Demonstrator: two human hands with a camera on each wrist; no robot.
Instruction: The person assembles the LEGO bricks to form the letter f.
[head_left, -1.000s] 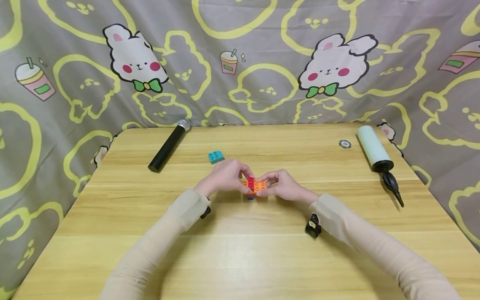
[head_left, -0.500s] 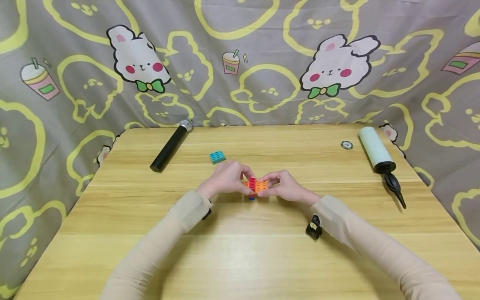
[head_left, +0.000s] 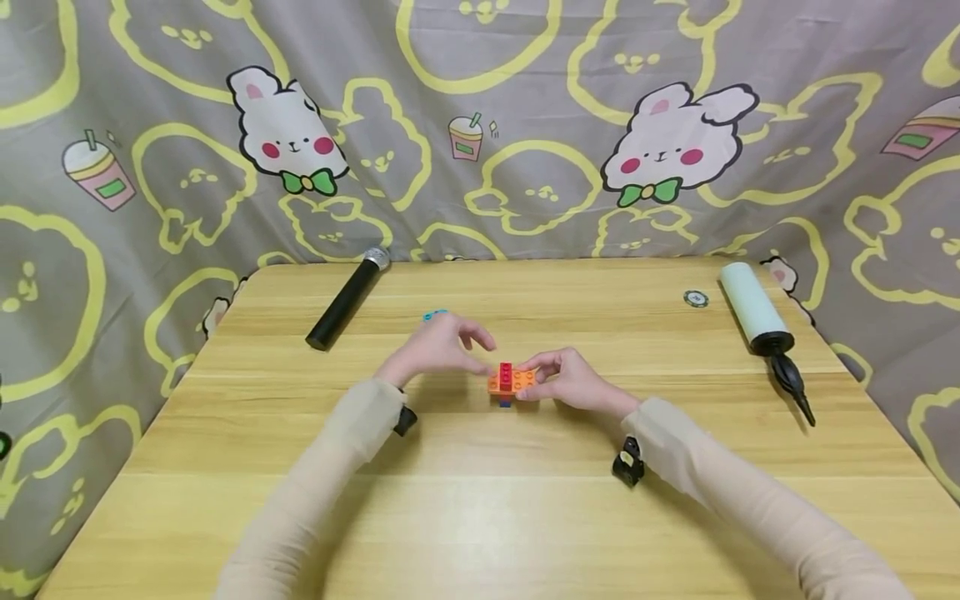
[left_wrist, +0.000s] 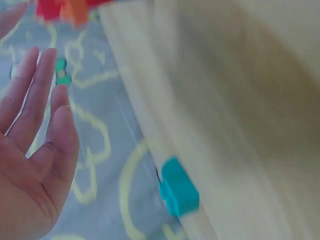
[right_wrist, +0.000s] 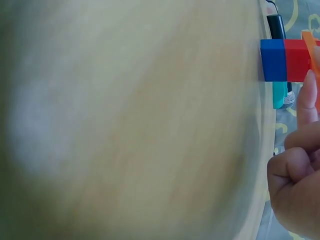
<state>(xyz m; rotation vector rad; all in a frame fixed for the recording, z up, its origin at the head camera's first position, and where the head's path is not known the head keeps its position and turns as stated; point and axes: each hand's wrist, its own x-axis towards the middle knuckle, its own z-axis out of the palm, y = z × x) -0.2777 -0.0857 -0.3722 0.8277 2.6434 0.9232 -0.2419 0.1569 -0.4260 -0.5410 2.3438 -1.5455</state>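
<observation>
A small stack of toy building blocks stands near the table's middle. At its bottom is a blue block, then a red block, an orange block lying crosswise and a narrow red block on top. My right hand pinches the orange block's right end between thumb and fingers. To the left of the stack my left hand is apart from it, fingers spread and holding nothing. Behind that hand, a teal block lies on the table, mostly hidden in the head view.
A black microphone lies at the back left of the wooden table. Toward the back right are a round poker chip and a pale green hand pump with a black nozzle. A patterned curtain hangs behind.
My left hand has let go of the block stack and drawn back to the left, now overlapping the teal block. My right hand keeps its pinch on the orange block.
</observation>
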